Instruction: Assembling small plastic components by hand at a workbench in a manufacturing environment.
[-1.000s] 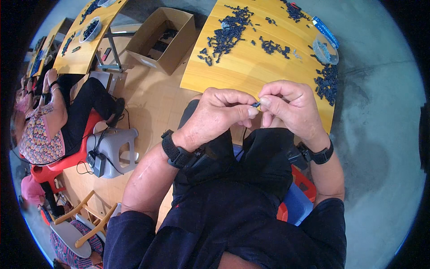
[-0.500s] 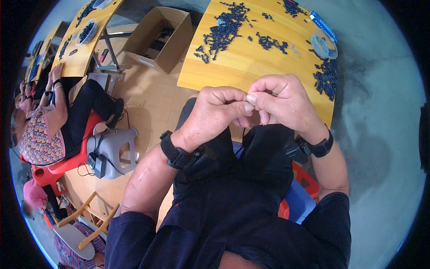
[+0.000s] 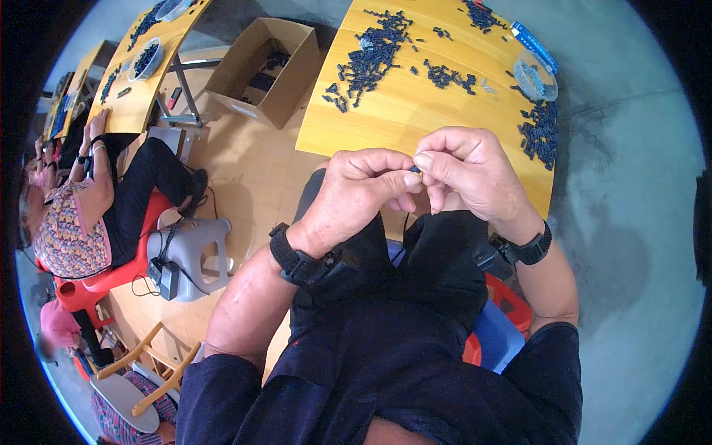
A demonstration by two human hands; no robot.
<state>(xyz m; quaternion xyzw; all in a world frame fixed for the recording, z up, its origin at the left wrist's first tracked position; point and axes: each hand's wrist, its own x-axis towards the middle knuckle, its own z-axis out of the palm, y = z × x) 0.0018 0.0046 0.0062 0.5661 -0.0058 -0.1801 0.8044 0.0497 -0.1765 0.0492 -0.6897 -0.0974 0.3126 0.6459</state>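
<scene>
Dark, tiny part (image 3: pixel 415 170): left hand (image 3: pixel 356 182) and right hand (image 3: pixel 475 174) pinch it, both nearly closed, by the surface (image 3: pixel 400 122)'s near edge; light, steady pressure should suit.

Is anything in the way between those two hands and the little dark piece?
Nothing visible. The left hand and right hand meet right at the small dark piece, with no other object showing between; the fingers themselves hide much of it.
</scene>
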